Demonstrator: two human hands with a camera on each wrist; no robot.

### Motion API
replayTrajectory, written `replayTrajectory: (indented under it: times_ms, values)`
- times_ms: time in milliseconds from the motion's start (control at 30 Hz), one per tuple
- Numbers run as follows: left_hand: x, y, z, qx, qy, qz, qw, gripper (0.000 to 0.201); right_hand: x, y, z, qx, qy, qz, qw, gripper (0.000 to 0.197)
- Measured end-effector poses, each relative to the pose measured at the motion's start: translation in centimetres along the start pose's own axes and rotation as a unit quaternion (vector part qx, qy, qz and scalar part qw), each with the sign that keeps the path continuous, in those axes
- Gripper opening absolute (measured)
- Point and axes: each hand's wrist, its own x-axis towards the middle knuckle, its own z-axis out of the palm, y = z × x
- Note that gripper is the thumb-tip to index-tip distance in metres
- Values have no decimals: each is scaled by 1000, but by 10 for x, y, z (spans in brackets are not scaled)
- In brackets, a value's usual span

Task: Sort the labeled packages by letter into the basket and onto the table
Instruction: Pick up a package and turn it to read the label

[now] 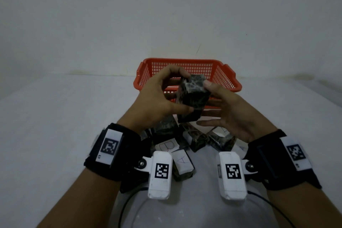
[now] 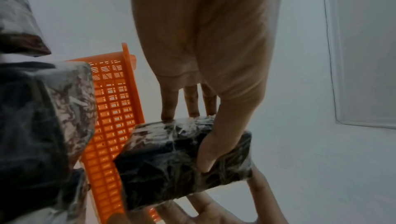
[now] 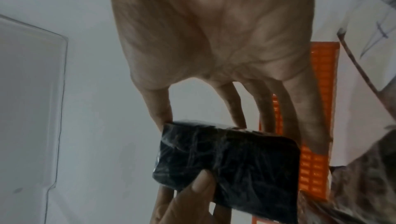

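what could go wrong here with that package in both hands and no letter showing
1. The held package shows only dark wrap in every view, so it may be sorted wrongly unless turned to find its label.
2. The left hand and right hand grip glossy film; it could slip onto the pile below or the basket.

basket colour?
Orange-red basket, clearest in the head view.
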Motion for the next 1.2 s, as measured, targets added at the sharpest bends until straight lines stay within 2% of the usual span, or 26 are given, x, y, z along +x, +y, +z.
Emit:
replayTrajectory:
  times_ms: [67, 133, 200, 233, 300, 333, 400, 433, 500, 567, 667, 800, 900, 1000, 1100, 1133, 1200]
  values:
    - [-1, 1, 0, 0, -11, 10, 1000, 65, 1, 1, -1, 14, -12, 0, 1000, 57]
    - [-1, 2, 1, 7, -17, 16, 1000, 73, 1, 2, -1, 25, -14, -16, 999, 52]
    - [0, -1, 2, 18, -23, -17, 999, 95, 2, 2, -1, 20, -6, -48, 999, 43]
    - [0, -1, 4, 25, -24, -55, 998, 100, 3, 2, -1, 14, 2, -63, 998, 40]
    - [0, -1, 5, 20, -26, -127, 991, 86, 6, 3, -1, 3, 9, -88, 996, 37]
    - [0, -1, 6, 15, -31, -140, 990, 73, 7, 4, -1, 1, 7, -96, 995, 37]
    - [2, 1, 8, 20, -15, -126, 992, 40, 9, 6, -1, -1, 0, -106, 994, 43]
    - [2, 2, 8, 21, 0, -116, 993, 31, 10, 6, 0, -2, -7, -109, 994, 46]
    - [2, 2, 8, 19, 13, -100, 995, 26, 11, 6, 1, 1, -21, -113, 993, 47]
    - [1, 1, 5, 16, 2, -95, 995, 35, 12, 6, 0, 15, -19, -120, 993, 48]
    - [-1, 2, 2, -1, -26, -113, 993, 62, 13, 7, -5, 18, -7, -147, 989, 50]
    - [0, 4, 2, -15, 2, -105, 994, 67, 14, 9, -11, 6, -22, -156, 988, 64]
    - [0, 1, -2, -21, -9, -111, 994, 84, 13, 9, -11, -5, -23, -158, 987, 74]
    - [-2, 2, -4, 12, -40, -106, 993, 77, 13, 9, -12, -31, -15, -172, 985, 74]
    - [-2, 2, -4, 32, -23, -91, 995, 78, 11, 9, -11, -32, -35, -160, 986, 81]
    - [-3, 2, -6, 35, -25, -90, 995, 81, 10, 7, -10, -23, -40, -151, 987, 80]
    - [-3, 2, -7, 31, -38, -91, 995, 89, 7, 1, -7, 19, -48, -126, 991, 63]
